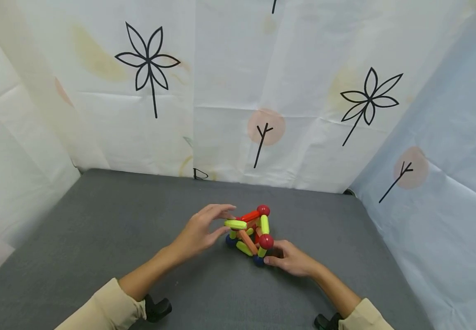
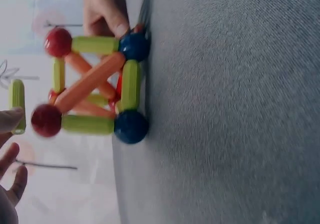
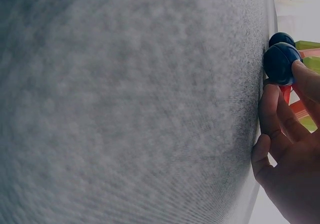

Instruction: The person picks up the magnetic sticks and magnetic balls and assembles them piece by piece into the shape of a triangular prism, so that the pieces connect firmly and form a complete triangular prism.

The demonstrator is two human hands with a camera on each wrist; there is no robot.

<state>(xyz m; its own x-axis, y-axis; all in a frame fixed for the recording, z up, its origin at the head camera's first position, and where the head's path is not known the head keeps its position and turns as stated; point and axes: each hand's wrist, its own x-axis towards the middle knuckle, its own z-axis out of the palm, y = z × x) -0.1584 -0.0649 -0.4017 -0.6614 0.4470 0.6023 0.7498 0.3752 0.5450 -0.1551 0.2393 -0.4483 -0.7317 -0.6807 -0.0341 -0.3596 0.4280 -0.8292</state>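
A cube-like frame of magnetic rods and balls stands on the grey surface, with a red ball (image 1: 266, 241) at an upper corner and a blue ball (image 3: 280, 63) at a lower one. Orange rods (image 2: 90, 82) run diagonally across its sides. My left hand (image 1: 198, 231) pinches a loose yellow-green rod (image 2: 17, 94) between thumb and fingers; the left wrist view shows it just above the frame, apart from the red balls. With thumb and fingers, my right hand (image 1: 293, 260) holds the frame at its near lower blue ball. Some right fingertips are hidden behind the frame in the head view.
The grey padded surface (image 1: 139, 206) extends around both hands. White fabric (image 1: 221, 68) printed with leaves and trees hangs along its back and sides. Dark wrist straps (image 1: 157, 309) sit by the beige sleeves (image 1: 106, 307).
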